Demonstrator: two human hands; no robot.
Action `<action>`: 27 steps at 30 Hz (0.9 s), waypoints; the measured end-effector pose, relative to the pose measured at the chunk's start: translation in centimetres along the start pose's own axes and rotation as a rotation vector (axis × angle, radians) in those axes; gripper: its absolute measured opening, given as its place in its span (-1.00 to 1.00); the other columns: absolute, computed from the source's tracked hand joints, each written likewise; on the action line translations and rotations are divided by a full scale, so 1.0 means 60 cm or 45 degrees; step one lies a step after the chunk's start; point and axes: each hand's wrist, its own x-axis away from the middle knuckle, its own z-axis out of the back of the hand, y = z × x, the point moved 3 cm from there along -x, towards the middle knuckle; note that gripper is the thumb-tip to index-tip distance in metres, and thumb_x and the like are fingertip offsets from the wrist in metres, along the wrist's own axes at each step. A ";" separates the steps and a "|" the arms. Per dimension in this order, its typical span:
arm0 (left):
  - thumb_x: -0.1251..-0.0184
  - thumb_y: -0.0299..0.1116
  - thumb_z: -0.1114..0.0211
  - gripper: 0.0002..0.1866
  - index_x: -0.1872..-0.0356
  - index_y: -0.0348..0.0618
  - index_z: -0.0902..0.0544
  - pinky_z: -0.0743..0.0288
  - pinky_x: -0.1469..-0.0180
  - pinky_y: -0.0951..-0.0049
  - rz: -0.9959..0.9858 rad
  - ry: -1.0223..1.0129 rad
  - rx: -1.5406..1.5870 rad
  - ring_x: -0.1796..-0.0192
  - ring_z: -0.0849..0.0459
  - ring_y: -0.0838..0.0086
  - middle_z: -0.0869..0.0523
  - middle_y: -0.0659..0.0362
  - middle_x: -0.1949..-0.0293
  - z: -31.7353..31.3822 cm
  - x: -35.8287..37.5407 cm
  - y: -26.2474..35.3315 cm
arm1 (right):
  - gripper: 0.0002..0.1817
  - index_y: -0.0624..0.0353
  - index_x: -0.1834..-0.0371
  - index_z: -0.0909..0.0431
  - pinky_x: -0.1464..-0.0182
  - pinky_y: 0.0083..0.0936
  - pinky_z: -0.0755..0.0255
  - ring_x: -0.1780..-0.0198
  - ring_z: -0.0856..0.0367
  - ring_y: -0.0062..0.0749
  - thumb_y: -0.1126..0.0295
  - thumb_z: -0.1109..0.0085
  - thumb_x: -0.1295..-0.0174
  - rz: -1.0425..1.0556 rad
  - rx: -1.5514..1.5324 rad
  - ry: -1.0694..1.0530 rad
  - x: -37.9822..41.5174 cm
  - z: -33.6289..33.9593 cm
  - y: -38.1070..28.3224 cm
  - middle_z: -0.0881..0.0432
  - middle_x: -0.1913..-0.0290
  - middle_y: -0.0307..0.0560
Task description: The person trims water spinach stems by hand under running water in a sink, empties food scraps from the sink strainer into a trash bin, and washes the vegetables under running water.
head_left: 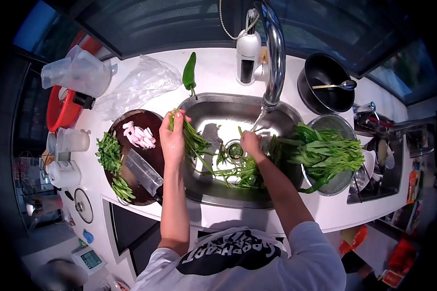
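Note:
My left hand [174, 133] is closed around a bunch of green stems [194, 140] at the sink's left side, the stems hanging over the basin. Under the running tap [275, 58], my right hand [251, 142] is closed, with a green stem tip poking out above it. More leafy greens [245, 173] lie in the steel sink [199, 193], around the drain [235, 151]. To the right, a colander [342, 125] holds long leafy greens [325, 154], some reaching over the sink's edge.
Left of the sink, a round cutting board [148, 119] bears a cleaver [143, 170], pale pink pieces [139, 135] and chopped greens [109, 153]. Behind are a green pepper [190, 72], a plastic bag [143, 85], a white dispenser [248, 53] and a black pot [320, 72] with a spoon.

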 end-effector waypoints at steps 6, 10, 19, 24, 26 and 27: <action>-0.37 -0.26 -0.15 -0.81 0.25 -0.18 -0.52 -0.37 0.42 0.62 0.167 -0.314 -0.257 0.48 -0.52 0.64 -0.49 0.31 0.54 -0.032 0.011 -0.043 | -0.73 0.16 0.46 -0.53 0.42 -0.56 -0.39 0.50 -0.51 -0.69 0.20 -0.06 -0.29 -0.048 -0.958 -0.279 0.005 0.138 -0.029 -0.52 0.59 -0.21; -0.23 -0.35 -0.30 -0.81 0.21 -0.21 -0.60 -0.28 0.51 0.68 0.290 -0.579 -0.239 0.52 -0.43 0.74 -0.55 0.37 0.50 -0.093 0.036 -0.077 | -0.74 0.30 0.51 -0.53 0.51 -0.69 -0.51 0.46 -0.56 -0.68 0.33 -0.14 -0.24 -0.070 -1.379 -0.108 0.049 0.302 -0.117 -0.62 0.49 -0.25; -0.19 -0.33 -0.34 -0.79 0.22 -0.22 -0.65 -0.30 0.54 0.62 0.196 -0.910 -0.372 0.57 -0.44 0.73 -0.56 0.34 0.59 -0.150 0.084 -0.081 | -0.72 0.27 0.57 -0.51 0.63 -0.69 -0.34 0.61 -0.54 -0.67 0.30 -0.20 -0.20 -0.123 -1.114 0.240 0.089 0.462 -0.152 -0.57 0.63 -0.21; -0.12 -0.43 -0.28 -0.79 0.19 -0.18 -0.67 -0.36 0.47 0.61 -0.059 -0.634 -0.696 0.52 -0.53 0.70 -0.62 0.21 0.55 -0.088 0.089 -0.121 | -0.78 0.19 0.46 -0.48 0.65 -0.75 -0.25 0.59 -0.52 -0.72 0.30 -0.18 -0.24 -0.127 -1.145 0.253 0.105 0.488 -0.152 -0.57 0.58 -0.28; -0.08 -0.54 -0.21 -0.73 0.14 -0.19 -0.66 -0.36 0.42 0.63 -0.289 -0.424 -0.530 0.47 -0.54 0.70 -0.64 0.22 0.50 -0.089 0.097 -0.097 | -0.77 0.23 0.25 -0.43 0.64 -0.75 -0.26 0.59 -0.53 -0.68 0.31 -0.20 -0.22 -0.113 -1.129 0.213 0.105 0.483 -0.157 -0.60 0.56 -0.22; -0.09 -0.54 -0.21 -0.73 0.14 -0.20 -0.66 -0.37 0.42 0.63 -0.199 -0.461 -0.440 0.46 -0.53 0.70 -0.64 0.23 0.49 -0.096 0.105 -0.072 | -0.72 0.27 0.21 -0.41 0.60 -0.68 -0.31 0.59 -0.56 -0.63 0.32 -0.23 -0.18 -0.103 -1.081 0.260 0.104 0.476 -0.157 -0.61 0.56 -0.17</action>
